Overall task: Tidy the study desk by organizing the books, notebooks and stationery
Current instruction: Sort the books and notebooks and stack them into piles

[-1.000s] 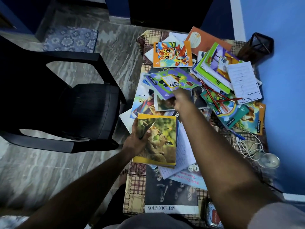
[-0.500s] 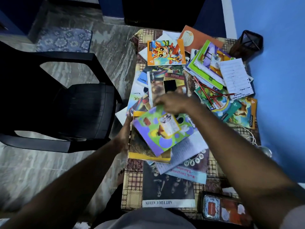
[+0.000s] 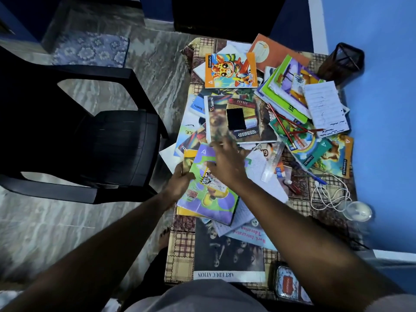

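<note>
Both hands, left hand (image 3: 180,185) and right hand (image 3: 227,163), meet at desk's (image 3: 180,262) left edge.

Checked-cloth desk (image 3: 180,255) strewn with notebooks (image 3: 230,69), pencils (image 3: 290,127), mesh holder (image 3: 342,61).

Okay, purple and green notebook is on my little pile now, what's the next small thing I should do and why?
Probably square up the pile: the purple and green notebook lies skewed over the yellow notebook that your left hand grips at its edge. Your right hand rests flat on top, so it could nudge the covers into line. The Saathi notebook just beyond looks like the next pick.
</note>
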Available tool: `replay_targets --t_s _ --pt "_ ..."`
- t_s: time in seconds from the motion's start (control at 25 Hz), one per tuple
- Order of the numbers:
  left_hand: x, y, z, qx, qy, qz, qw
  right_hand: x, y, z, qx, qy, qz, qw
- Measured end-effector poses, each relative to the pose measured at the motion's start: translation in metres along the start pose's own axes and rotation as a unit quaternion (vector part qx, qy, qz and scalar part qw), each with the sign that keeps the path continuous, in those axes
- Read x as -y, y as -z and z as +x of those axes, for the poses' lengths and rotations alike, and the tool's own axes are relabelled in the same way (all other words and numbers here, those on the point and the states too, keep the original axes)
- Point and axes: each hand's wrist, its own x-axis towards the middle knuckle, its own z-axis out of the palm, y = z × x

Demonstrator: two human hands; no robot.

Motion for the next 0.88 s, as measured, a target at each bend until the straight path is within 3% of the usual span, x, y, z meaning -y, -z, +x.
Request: replay_targets --t_s 0.08,0.24,0.36,0.44,0.48,0.56,0.6,0.64,0.76,0.88 --pt "0.004 0.000 -0.001 0.005 0.012 0.070 0.997 -0.014 -0.009 -0.012 -0.021 -0.054 -0.019 0.998" --pt "0.003 -0.005 -0.012 0.012 0.057 0.069 0.996 -0.021 -0.015 -0.028 -0.030 0.053 0.056 0.997" --pt "0.003 -0.011 -0.023 -0.024 0.028 0.028 0.999 -0.023 -0.016 -0.042 -0.118 -0.105 0.173 0.972" --pt "0.001 -0.015 -0.034 -0.027 -0.023 0.007 0.999 -0.025 -0.010 -0.059 -0.178 -0.217 0.333 0.900" --pt "0.000 -0.017 -0.040 -0.019 -0.052 -0.011 0.998 -0.027 -0.003 -0.067 -0.168 -0.249 0.427 0.853" --pt "-0.004 -0.021 -0.048 0.014 -0.111 -0.047 0.993 -0.034 0.017 -0.081 -0.065 -0.262 0.608 0.747" --pt "-0.007 -0.023 -0.050 0.028 -0.137 -0.053 0.989 -0.038 0.028 -0.087 -0.015 -0.229 0.657 0.718" --pt "-0.010 -0.025 -0.052 0.042 -0.166 -0.045 0.984 -0.045 0.036 -0.092 -0.003 -0.190 0.661 0.726" --pt "-0.017 -0.035 -0.057 0.053 -0.263 0.025 0.963 -0.062 0.052 -0.103 -0.087 -0.110 0.560 0.817" --pt "-0.006 -0.041 -0.056 0.062 -0.324 0.068 0.942 -0.069 0.048 -0.119 -0.115 -0.064 0.556 0.820"
